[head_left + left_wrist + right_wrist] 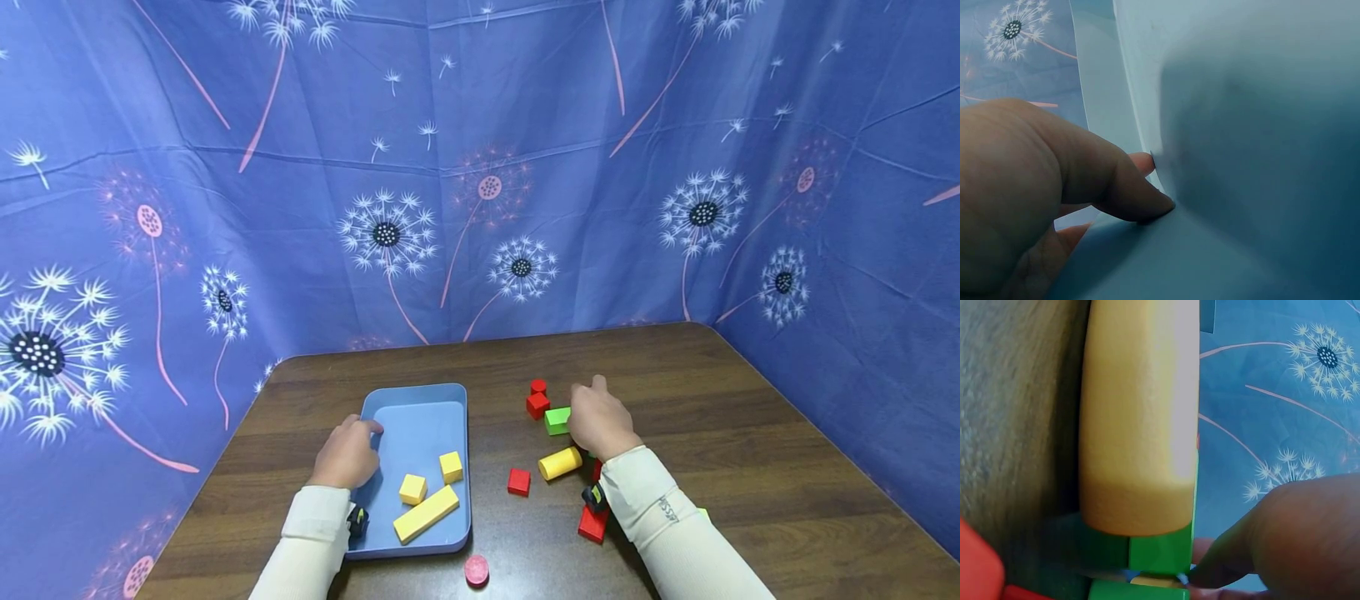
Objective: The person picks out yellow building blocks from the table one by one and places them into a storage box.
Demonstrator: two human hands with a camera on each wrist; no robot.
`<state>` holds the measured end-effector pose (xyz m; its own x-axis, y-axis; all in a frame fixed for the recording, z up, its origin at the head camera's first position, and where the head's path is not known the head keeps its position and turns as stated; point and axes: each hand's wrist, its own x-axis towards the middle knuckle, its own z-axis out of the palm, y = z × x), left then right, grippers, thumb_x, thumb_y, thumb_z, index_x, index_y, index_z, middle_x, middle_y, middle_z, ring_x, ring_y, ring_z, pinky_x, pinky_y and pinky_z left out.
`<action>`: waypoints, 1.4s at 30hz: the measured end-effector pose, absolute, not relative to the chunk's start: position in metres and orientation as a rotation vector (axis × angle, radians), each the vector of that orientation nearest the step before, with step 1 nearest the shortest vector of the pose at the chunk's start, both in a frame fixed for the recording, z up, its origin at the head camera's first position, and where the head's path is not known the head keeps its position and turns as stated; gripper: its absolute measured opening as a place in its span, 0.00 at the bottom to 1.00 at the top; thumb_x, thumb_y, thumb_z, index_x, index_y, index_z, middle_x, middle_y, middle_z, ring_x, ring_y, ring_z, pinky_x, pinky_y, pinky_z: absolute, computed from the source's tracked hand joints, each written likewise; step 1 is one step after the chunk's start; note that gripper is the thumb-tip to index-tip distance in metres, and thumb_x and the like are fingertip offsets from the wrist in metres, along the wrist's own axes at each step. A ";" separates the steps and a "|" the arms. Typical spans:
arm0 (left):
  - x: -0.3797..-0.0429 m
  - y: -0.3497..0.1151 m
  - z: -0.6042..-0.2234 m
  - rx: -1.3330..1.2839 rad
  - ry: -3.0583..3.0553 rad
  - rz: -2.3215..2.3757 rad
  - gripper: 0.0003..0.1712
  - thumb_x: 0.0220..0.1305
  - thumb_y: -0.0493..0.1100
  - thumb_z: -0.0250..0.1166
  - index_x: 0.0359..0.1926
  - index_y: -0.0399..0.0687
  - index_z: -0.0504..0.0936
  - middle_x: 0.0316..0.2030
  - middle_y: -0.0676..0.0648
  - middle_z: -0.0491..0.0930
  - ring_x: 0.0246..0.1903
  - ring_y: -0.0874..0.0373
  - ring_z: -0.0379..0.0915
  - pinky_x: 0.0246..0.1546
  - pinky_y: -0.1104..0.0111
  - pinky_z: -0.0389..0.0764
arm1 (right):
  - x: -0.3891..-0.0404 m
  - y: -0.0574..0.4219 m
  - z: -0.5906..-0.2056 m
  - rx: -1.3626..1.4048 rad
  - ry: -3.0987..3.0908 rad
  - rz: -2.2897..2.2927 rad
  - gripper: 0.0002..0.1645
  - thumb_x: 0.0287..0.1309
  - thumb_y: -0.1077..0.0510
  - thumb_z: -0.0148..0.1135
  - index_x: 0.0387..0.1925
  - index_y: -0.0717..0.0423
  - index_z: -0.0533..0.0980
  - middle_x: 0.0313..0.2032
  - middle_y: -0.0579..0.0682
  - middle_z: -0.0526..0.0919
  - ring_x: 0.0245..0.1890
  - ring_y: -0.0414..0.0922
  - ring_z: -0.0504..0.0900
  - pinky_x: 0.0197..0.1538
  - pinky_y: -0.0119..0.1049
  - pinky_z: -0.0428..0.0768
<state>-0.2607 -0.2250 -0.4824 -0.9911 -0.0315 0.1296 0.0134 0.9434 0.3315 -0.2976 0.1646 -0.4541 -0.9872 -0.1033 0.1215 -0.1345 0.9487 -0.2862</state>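
My left hand grips the left wall of a blue tray; the left wrist view shows the thumb on the inside and fingertips behind the wall. Inside the tray lie two yellow cubes and a long yellow block. Over the loose blocks is my right hand, beside a green block and a yellow cylinder. In the right wrist view its thumb and fingers are at the end of a small yellow piece between green blocks; whether they pinch it is unclear.
Red blocks lie around the right hand: a cube with a small cylinder behind it, another block, and one near the wrist. A red disc is by the tray's near corner. Patterned blue cloth hangs behind the table.
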 end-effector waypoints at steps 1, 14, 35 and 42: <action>-0.261 -0.225 -0.482 0.015 -2.964 -0.506 0.23 0.47 0.30 0.64 0.48 0.43 0.82 0.48 0.38 0.74 0.41 0.46 0.71 0.41 0.44 0.78 | -0.298 0.165 -0.454 0.180 -2.997 0.446 0.17 0.50 0.66 0.58 0.44 0.60 0.77 0.43 0.64 0.66 0.18 0.51 0.70 0.18 0.45 0.75; -0.258 -0.224 -0.480 0.012 -2.952 -0.520 0.23 0.48 0.30 0.64 0.49 0.43 0.82 0.49 0.37 0.74 0.43 0.45 0.72 0.42 0.43 0.78 | -0.298 0.166 -0.453 0.181 -3.018 0.433 0.16 0.52 0.66 0.57 0.44 0.58 0.78 0.45 0.63 0.66 0.17 0.51 0.70 0.17 0.44 0.73; -0.259 -0.224 -0.481 0.032 -2.966 -0.515 0.23 0.49 0.30 0.64 0.49 0.44 0.82 0.49 0.38 0.74 0.43 0.46 0.71 0.42 0.43 0.78 | -0.298 0.167 -0.454 0.215 -2.997 0.394 0.09 0.45 0.68 0.61 0.29 0.52 0.77 0.36 0.59 0.67 0.18 0.50 0.70 0.15 0.44 0.72; -0.258 -0.224 -0.482 0.024 -2.962 -0.527 0.23 0.49 0.30 0.65 0.49 0.43 0.82 0.50 0.37 0.74 0.43 0.45 0.71 0.43 0.43 0.77 | -0.297 0.167 -0.456 0.179 -3.014 0.429 0.25 0.45 0.67 0.63 0.48 0.67 0.69 0.39 0.69 0.66 0.18 0.52 0.71 0.16 0.45 0.74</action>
<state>-0.2584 -0.2240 -0.4821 -0.9910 -0.0391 0.1277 0.0074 0.9388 0.3444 -0.2974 0.1666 -0.4557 -0.9889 -0.1026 0.1071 -0.1284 0.9536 -0.2722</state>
